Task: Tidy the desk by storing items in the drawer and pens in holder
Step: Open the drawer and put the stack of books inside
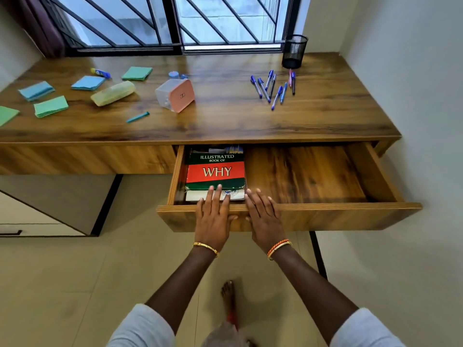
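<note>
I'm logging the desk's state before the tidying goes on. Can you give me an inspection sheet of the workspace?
Surface: wooden desk under a barred window, with scattered items.
Job's things: drawer pulled open, holding a stack of books at its left, the rest bare; black mesh pen holder upright at the back right; loose pens in front of it.
Clutter: blue and green paper pads, yellow case, pink-lidded box on its side, glue stick, teal pen.
Grippers: left hand and right hand flat over the drawer front, holding nothing.
Cables: nothing seen.
Surroundings: white walls, tiled floor, a cabinet at the left.
</note>
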